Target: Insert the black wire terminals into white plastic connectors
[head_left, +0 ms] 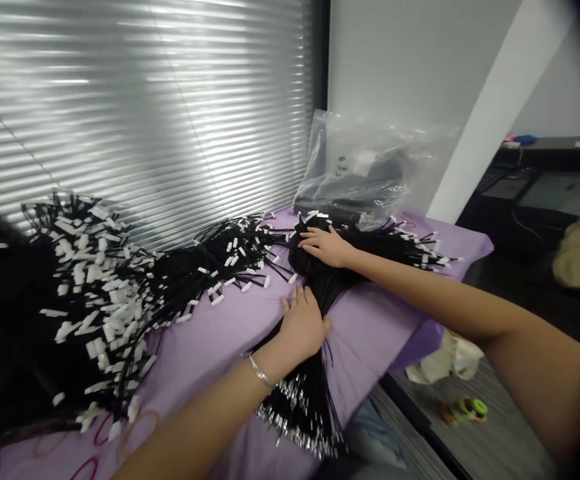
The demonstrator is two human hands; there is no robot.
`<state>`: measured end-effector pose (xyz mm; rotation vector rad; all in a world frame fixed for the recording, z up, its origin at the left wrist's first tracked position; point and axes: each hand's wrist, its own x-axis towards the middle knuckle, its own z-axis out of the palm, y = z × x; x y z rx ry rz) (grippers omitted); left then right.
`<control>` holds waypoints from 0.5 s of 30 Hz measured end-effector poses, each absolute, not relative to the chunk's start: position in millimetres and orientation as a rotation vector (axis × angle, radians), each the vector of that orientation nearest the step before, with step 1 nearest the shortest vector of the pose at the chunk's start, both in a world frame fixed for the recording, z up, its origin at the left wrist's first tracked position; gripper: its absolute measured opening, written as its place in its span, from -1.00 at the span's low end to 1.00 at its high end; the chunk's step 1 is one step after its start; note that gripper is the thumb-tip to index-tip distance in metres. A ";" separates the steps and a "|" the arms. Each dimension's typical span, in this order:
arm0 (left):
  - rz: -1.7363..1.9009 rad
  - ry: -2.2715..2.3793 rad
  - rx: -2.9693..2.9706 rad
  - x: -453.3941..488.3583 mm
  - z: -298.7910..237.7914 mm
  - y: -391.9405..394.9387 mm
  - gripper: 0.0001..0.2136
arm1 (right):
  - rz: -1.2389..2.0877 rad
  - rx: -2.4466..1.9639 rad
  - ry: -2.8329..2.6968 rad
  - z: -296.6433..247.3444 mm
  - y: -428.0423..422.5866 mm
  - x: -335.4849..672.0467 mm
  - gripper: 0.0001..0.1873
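The left hand (303, 325) and, beyond it, the right hand (327, 246) lie on a cable bundle (324, 285) on the bench (373, 333). A second bundle (210, 259) lies just left of them, a larger pile (86, 293) farther left, and a plastic bag (365, 168) behind the right hand.

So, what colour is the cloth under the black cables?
Light purple cloth, seen best in the head view.

Blinds (145, 100) cover the window behind. A clear bag (360, 167) stands against the wall on the purple cloth (210, 347). A green tape roll (473, 407) lies on the floor near a beige rag (440, 363).
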<state>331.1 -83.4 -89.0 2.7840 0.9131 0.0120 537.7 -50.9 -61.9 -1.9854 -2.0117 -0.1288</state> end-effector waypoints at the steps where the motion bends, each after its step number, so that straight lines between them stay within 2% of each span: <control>1: 0.006 0.908 2.792 330.2 -88.2 -83.1 -0.34 | -0.135 -1.983 -2.001 -60.6 -52.0 535.3 -0.62; 8: -0.169 0.737 2.858 315.2 -74.7 -69.0 -0.23 | -0.321 -1.980 -1.878 -10.9 -92.3 553.6 -0.60; 12: -0.184 0.688 2.963 312.3 -69.1 -70.7 -0.36 | -0.247 -2.174 -1.853 3.5 -156.6 589.5 -0.68; 15: -0.225 0.654 3.003 313.6 -69.1 -72.0 -0.41 | -0.145 -2.295 -1.946 -20.3 -206.5 603.2 -0.56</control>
